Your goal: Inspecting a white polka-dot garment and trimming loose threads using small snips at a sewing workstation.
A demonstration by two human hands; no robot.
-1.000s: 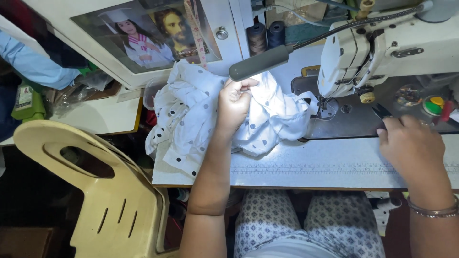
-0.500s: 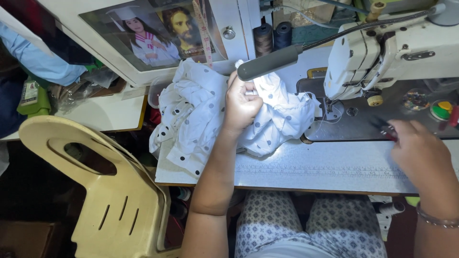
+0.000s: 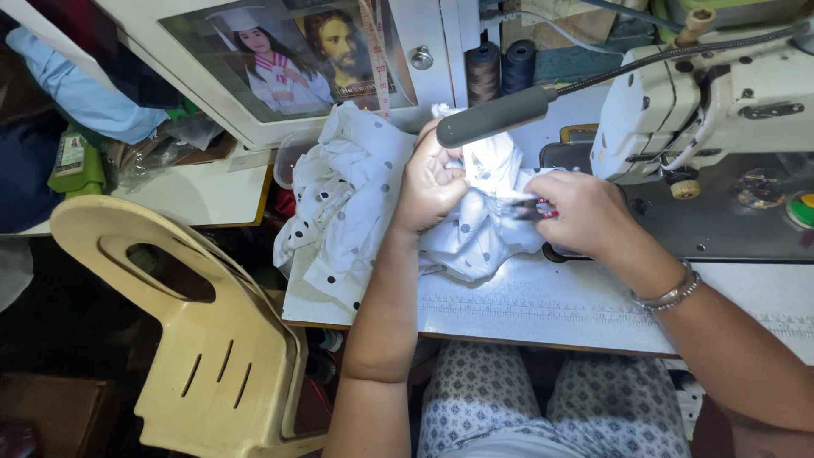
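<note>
Sewing table [image 3: 526,314]: white top. Sewing machine [image 3: 712,102]: right rear. Plastic chair [image 3: 195,339]: cream, off the left edge. Polka-dot cloth [image 3: 348,203]: white, bunched at the left rear corner. Left hand [image 3: 432,182]: closed, gripping the cloth. Right hand [image 3: 585,212]: closed on small snips [image 3: 530,208], touching the cloth.

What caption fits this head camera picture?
Left hand bunches white polka-dot fabric while right hand brings small snips beside the sewing machine.

The small red-handled tool [image 3: 534,209] is mostly hidden inside the right hand [image 3: 585,212]; its kind is unclear.
</note>
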